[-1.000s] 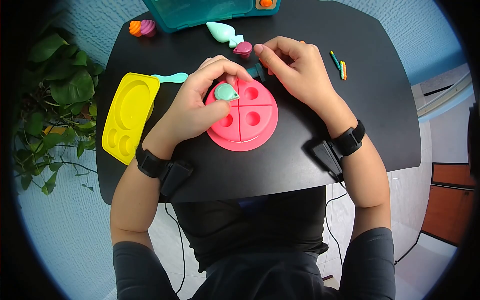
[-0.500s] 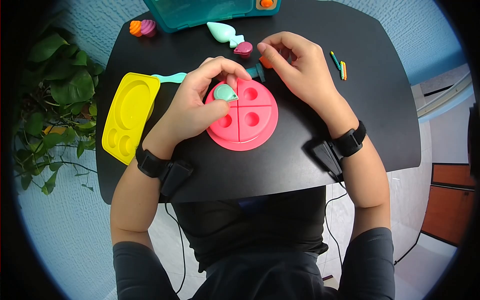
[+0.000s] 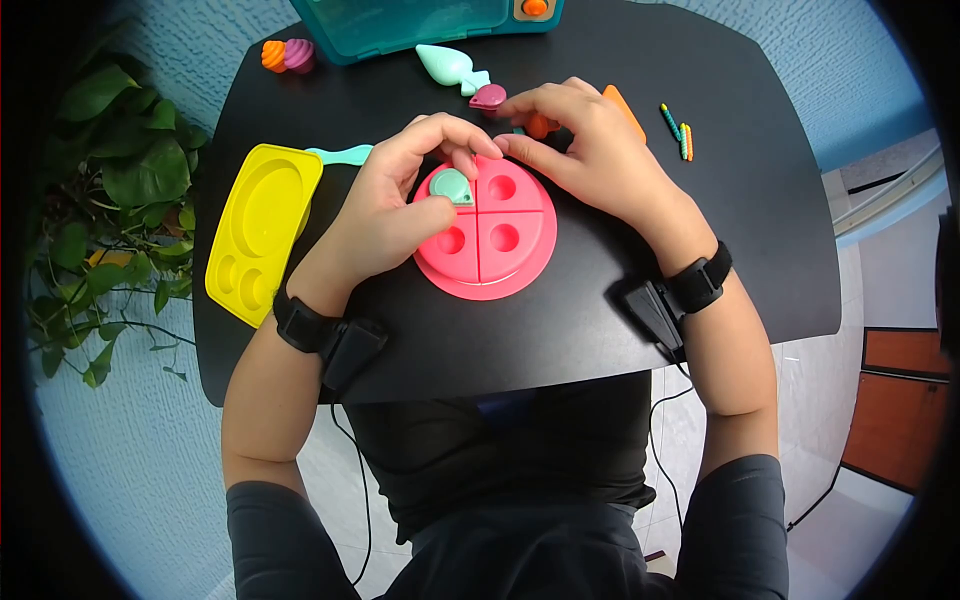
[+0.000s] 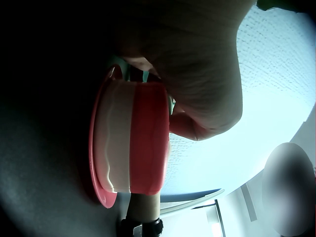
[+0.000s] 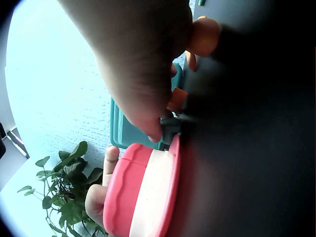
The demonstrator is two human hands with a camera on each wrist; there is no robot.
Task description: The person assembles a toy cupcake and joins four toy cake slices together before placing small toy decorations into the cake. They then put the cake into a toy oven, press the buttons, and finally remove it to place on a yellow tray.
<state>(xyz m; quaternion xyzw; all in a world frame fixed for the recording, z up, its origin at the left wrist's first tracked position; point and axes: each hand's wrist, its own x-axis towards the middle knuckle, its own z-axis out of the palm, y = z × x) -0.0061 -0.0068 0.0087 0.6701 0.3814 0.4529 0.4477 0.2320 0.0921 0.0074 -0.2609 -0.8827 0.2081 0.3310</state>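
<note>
Left hand (image 3: 385,215) pinches a green piece (image 3: 450,185) onto the pink cake (image 3: 487,235), grip closed on it; right hand (image 3: 590,150) rests open-fingered at the cake's far edge.

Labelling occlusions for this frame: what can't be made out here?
- Head view: what the right hand touches; its fingers cover the small orange piece.
- Head view: the left hand hides the grip on the small teal plastic piece.
- Left wrist view: the palm blocks the top of the round pink plastic cake.
- Right wrist view: dark piece at the fingertip, blurred.
</note>
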